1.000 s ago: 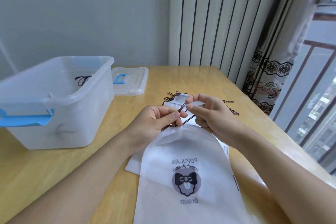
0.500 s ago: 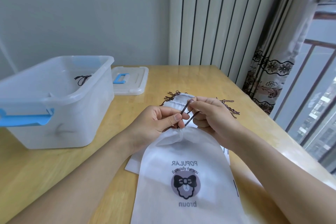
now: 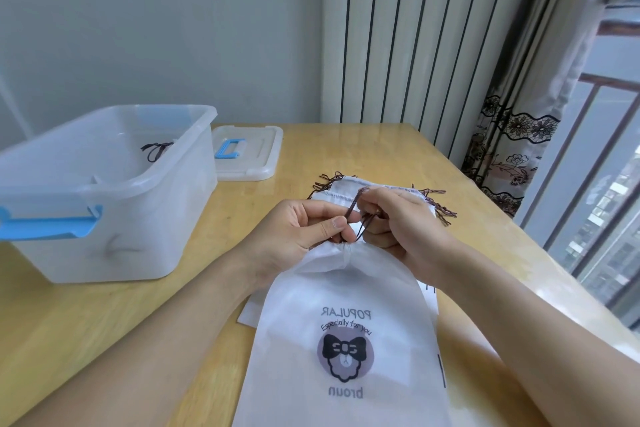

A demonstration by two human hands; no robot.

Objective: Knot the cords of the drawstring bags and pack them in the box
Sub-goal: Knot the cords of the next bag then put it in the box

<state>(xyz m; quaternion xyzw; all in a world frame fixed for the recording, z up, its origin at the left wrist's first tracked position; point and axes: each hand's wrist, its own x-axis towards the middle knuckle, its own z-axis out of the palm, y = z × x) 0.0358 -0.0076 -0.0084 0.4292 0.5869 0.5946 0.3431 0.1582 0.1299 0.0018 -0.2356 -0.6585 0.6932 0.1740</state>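
Observation:
A white drawstring bag [image 3: 341,340] with a bow-and-sheep print lies in front of me on the wooden table, its mouth gathered tight. My left hand [image 3: 298,236] pinches the dark brown cord [image 3: 356,215] just above the gathered mouth. My right hand [image 3: 398,222] grips the same cord, looping it over its fingers. More white bags [image 3: 341,189] with brown cords lie flat behind my hands. The clear plastic box [image 3: 114,204] with blue latches stands at the left, and a knotted cord [image 3: 156,149] of a packed bag shows inside it.
The box's lid [image 3: 247,158] with a blue handle lies flat behind the box. The table [image 3: 86,322] ends at the right near a window railing [image 3: 588,184]; a striped curtain hangs behind the table's far edge.
My right hand has drawn the cord into a loop and shifted slightly right and up. The bag's mouth has gathered tighter under my left thumb.

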